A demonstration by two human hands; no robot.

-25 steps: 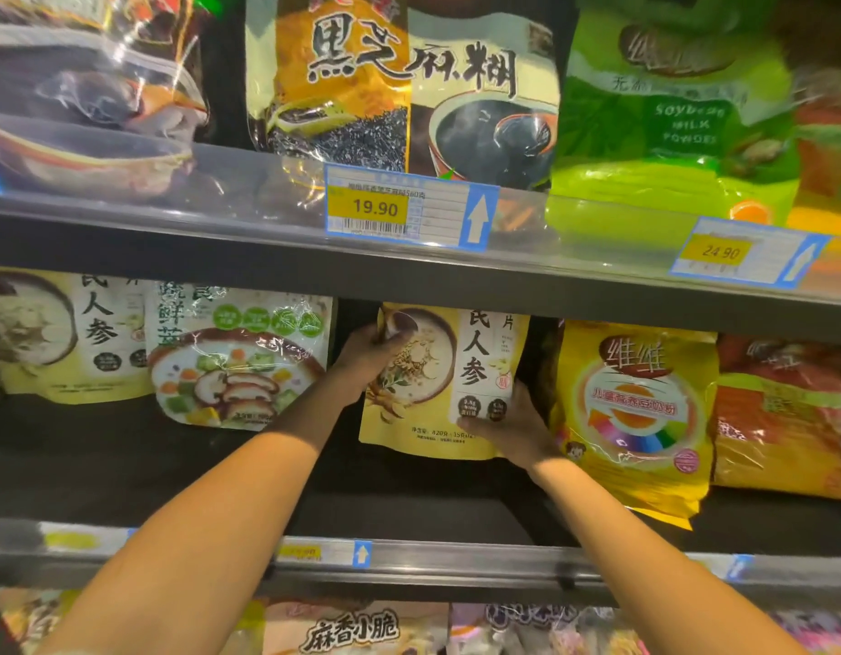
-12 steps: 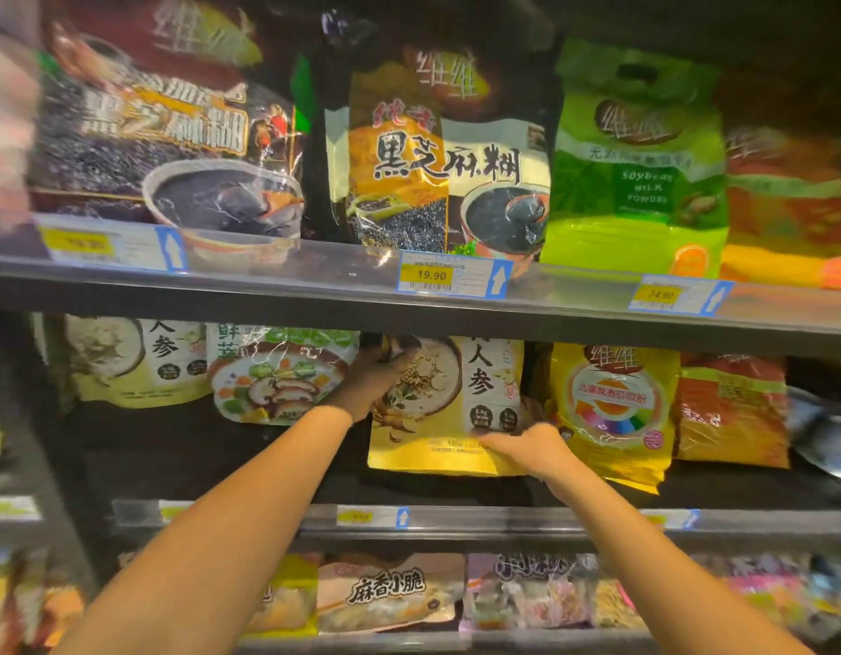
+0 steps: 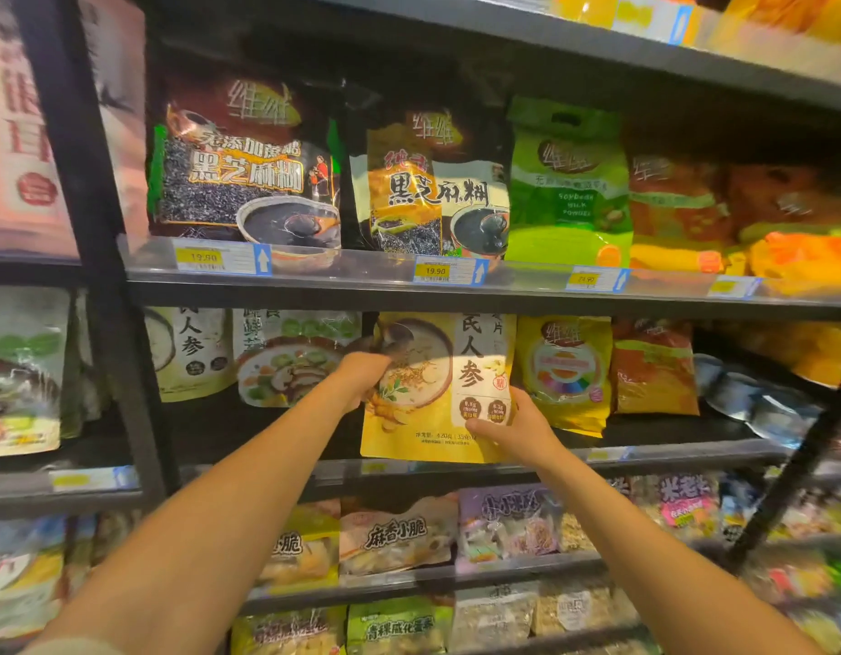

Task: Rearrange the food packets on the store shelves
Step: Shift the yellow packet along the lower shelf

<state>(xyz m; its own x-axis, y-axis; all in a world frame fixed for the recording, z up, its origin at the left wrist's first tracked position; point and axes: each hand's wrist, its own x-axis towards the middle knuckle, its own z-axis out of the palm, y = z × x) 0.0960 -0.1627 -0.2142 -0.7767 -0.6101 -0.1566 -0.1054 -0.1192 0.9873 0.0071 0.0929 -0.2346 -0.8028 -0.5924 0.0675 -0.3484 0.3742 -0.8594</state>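
Yellow glossy plastic packet with a porridge bowl and a white label panel (image 3: 437, 385): one, upright, held at the front of the middle shelf (image 3: 693, 453), bottom edge overlapping the shelf's front rail.

Left hand (image 3: 362, 378) grips the packet's upper-left edge, fingers curled round it. Right hand (image 3: 518, 427) pinches the lower-right corner, thumb on the front, the other fingers hidden behind.

Same row, four more front packets:
- pale ginseng-print packet (image 3: 191, 352), far left
- white-green packet with a mushroom and vegetable bowl (image 3: 291, 356), just left of the held one
- yellow packet with a rainbow ring (image 3: 567, 371), just right
- orange-red packet (image 3: 655, 371), beyond that

Upper shelf (image 3: 338, 281): two dark black-sesame packets (image 3: 243, 167) (image 3: 433, 186), one green soybean milk powder bag (image 3: 570, 182), then orange bags too blurred to count. Four price tags on its rail; two read 19.90 (image 3: 198, 256) (image 3: 435, 270).
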